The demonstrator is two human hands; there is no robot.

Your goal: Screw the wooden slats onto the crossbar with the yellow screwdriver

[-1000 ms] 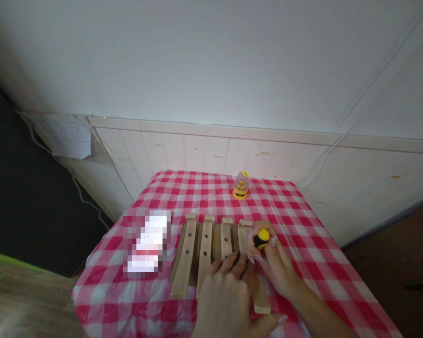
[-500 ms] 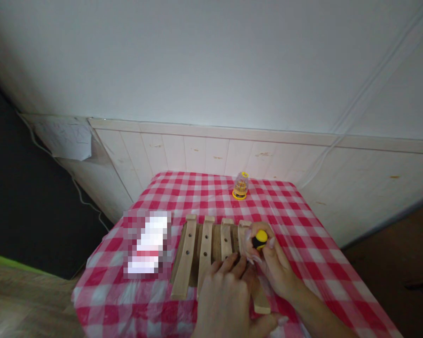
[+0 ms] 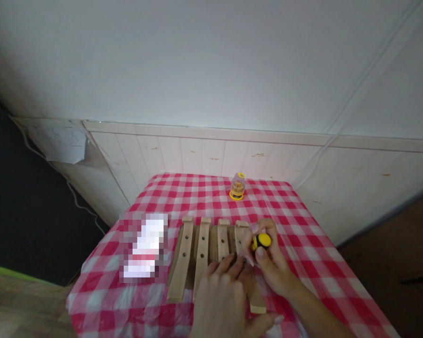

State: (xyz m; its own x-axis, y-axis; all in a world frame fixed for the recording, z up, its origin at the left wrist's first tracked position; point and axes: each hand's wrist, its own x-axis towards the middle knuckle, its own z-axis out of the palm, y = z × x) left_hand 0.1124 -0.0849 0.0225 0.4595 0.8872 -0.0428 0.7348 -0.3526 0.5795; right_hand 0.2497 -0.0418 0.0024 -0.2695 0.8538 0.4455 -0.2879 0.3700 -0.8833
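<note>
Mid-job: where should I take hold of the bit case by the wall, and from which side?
Pinch the yellow base ring of the bit case from the near side: it stands upright, and the ring flares wider than the clear dome.

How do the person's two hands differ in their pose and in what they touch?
The left hand rests palm-down on the wooden slats, while the right hand pinches a yellow-and-black screwdriver handle. The left shows no tool; the right does. Both are bare.
</note>
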